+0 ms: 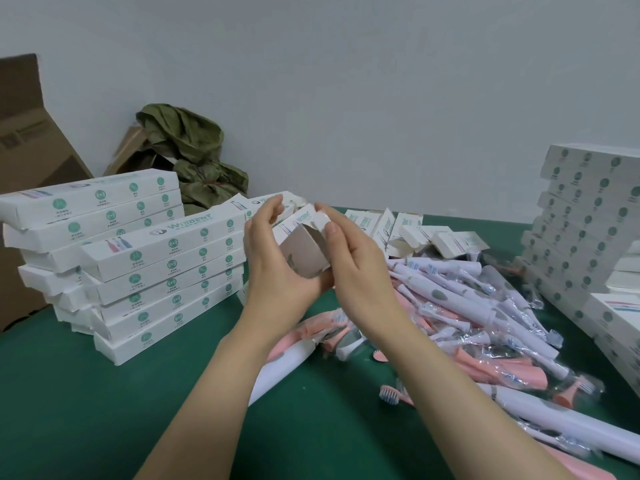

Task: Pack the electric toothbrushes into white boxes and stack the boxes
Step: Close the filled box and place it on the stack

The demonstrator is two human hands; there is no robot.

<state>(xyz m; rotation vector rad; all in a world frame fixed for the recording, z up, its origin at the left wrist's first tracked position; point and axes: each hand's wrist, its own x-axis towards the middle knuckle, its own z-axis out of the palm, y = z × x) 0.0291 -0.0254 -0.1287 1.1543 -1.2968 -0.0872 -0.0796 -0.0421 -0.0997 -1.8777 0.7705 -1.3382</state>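
Bare arms reach over the green counter [104, 410], the left hand [277, 271] gripping a white box [304, 252] in the air while fingers [341, 220] of the right hand [360, 271] pinch its open end flap; it looks empty, so next 1 brush from the toothbrush pile [467, 306] must slide in.

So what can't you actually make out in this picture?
Head view only:
- held box: contents hidden behind left hand and right hand.
- right stack: cut off by the frame edge.
- left stack: small print too tiny to read.
- brown carton: cut off at left edge.
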